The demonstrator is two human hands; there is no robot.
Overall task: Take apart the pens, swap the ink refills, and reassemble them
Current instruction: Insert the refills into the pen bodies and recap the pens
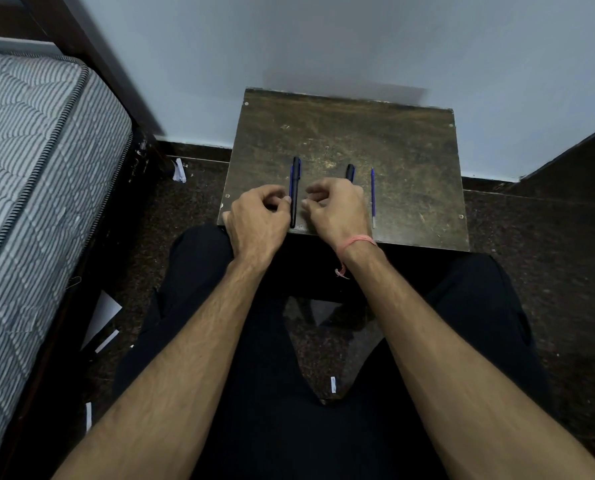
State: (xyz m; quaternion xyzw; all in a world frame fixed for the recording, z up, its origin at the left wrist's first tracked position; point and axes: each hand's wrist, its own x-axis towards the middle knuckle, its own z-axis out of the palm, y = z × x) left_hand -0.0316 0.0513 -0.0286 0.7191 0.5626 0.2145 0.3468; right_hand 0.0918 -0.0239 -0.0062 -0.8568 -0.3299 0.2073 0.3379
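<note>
One blue refill [373, 195] lies removed on the small table [410, 161], beside the black barrel [350, 172] under your right hand [337, 209]. Your left hand [258, 216], fingers curled, touches the assembled pen [294, 192]; grip unclear. Its disassembly, the swap and reassembly remain.

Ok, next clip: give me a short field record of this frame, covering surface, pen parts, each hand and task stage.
surface: small worn table against the wall
left pen: whole pen, lying between the hands
right pen: dark barrel, mostly hidden behind the right hand
loose part: blue refill, right of the barrel
left hand: fingers curled beside the pen; grip unclear
right hand: curled, contents unclear
stage: one refill out
</note>
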